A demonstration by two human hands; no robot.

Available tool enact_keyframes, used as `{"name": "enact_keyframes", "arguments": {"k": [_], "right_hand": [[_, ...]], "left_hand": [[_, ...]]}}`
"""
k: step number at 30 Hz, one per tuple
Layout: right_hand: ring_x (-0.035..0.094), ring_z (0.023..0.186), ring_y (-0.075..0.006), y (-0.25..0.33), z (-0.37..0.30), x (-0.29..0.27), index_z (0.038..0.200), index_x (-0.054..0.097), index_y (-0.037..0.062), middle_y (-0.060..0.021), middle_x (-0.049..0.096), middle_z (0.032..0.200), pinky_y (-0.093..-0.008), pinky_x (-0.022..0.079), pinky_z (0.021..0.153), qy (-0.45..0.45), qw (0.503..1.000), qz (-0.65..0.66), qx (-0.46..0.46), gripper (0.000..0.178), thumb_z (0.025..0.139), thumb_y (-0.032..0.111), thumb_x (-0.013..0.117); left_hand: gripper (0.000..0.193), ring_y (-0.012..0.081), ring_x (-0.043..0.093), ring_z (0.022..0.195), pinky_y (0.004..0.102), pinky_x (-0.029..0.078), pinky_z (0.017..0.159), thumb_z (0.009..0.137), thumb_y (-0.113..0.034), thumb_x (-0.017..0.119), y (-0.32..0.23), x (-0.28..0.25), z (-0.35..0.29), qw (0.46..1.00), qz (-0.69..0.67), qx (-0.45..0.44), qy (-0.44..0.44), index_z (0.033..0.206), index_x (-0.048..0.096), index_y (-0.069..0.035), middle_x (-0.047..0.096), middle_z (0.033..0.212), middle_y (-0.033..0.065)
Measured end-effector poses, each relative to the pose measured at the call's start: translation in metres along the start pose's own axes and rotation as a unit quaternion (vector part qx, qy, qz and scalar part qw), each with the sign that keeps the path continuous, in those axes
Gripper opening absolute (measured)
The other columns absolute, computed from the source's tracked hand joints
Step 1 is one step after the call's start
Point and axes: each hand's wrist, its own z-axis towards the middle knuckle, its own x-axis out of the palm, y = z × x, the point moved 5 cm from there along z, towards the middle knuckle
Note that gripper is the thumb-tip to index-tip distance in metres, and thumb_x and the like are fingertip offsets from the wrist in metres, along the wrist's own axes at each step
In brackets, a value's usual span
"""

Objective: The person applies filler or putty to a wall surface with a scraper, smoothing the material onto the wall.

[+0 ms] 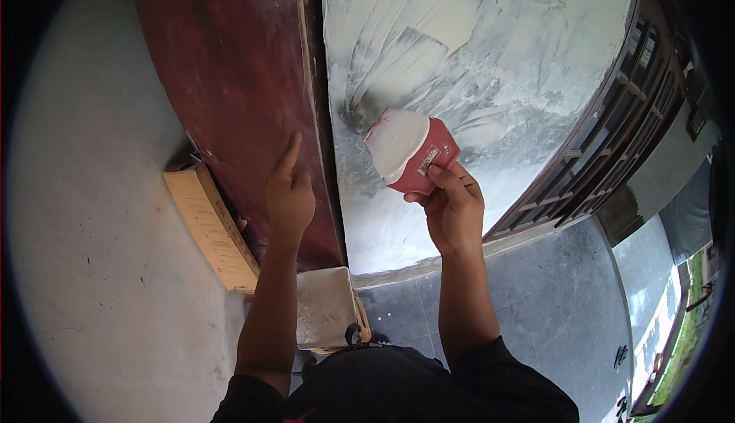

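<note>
My right hand grips a red putty scraper by its edge, thumb on the face towards me. A thick layer of white putty covers the scraper's left part. Just behind it stands a wall with white smears and streaks over grey. My left hand is raised in front of a dark red wooden panel, its index finger stretched upward. Nothing shows in that hand, and its other fingers are partly hidden.
A long cardboard box leans between the red panel and the pale wall at left. Low in front of me is a whitish, putty-stained container. Grey floor tiles lie to the right, below a barred wooden window.
</note>
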Motion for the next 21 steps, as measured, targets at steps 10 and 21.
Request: {"name": "enact_keyframes", "arguments": {"k": [10,21], "right_hand": [[0.070,0.078,-0.0174,-0.127,-0.060,-0.091,0.112,0.065,-0.0044,-0.0110,0.071,0.096,-0.0292,0.059,0.063,-0.116,0.957,-0.108,0.242,0.026,0.087,0.004,0.064],[0.065,0.076,-0.0118,-0.102,-0.041,-0.138,0.110,0.066,-0.0062,-0.0088,0.070,0.093,-0.0256,0.054,0.070,-0.203,0.946,-0.245,0.058,0.024,0.091,0.008,0.064]], "left_hand": [[0.056,0.0206,0.060,0.118,0.0257,0.043,0.098,0.086,0.002,0.039,0.108,0.014,-0.125,0.941,-0.150,-0.303,-0.003,0.141,0.049,0.009,0.053,0.142,0.0284],[0.059,0.0270,0.050,0.135,0.0314,0.038,0.110,0.085,0.001,0.044,0.108,-0.003,-0.112,0.965,-0.054,-0.257,0.011,0.143,0.047,0.007,0.050,0.146,0.0244]]}}
